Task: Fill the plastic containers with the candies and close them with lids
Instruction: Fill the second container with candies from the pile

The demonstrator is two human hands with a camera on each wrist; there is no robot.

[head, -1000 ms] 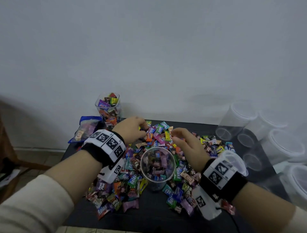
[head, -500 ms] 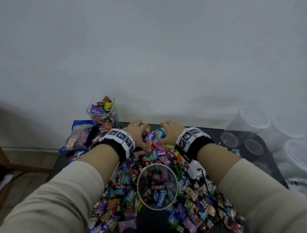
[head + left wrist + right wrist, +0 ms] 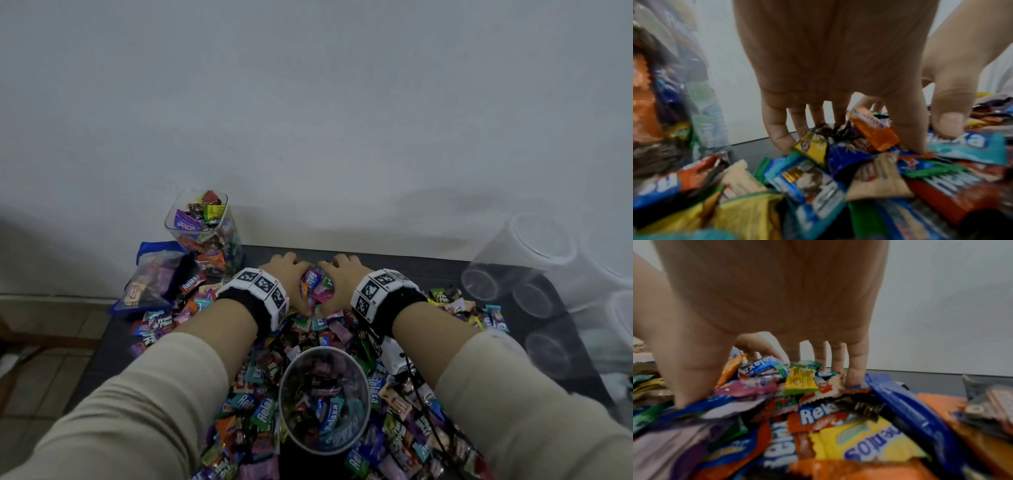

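A heap of wrapped candies (image 3: 308,342) covers the dark table (image 3: 404,265). A round clear container (image 3: 323,397), partly filled with candies, stands in the heap near me. Both hands reach past it to the heap's far side. My left hand (image 3: 286,272) and right hand (image 3: 342,272) cup a mound of candies (image 3: 317,286) between them. In the left wrist view the left hand (image 3: 855,141) points fairly straight fingers (image 3: 777,133) down into the wrappers. The right hand (image 3: 764,382) does the same, its thumb (image 3: 686,386) pressing a blue wrapper. No lids are visible.
A square clear container (image 3: 202,233) full of candies stands at the back left, beside a blue-edged bag (image 3: 154,277). Several empty clear containers (image 3: 513,260) lie on their sides along the right. A white wall rises just behind the table. Floor tiles show on the left.
Both hands moved away from the round container to the far side of the heap and came together, gathering candies between them. The camera tilted closer over the table.
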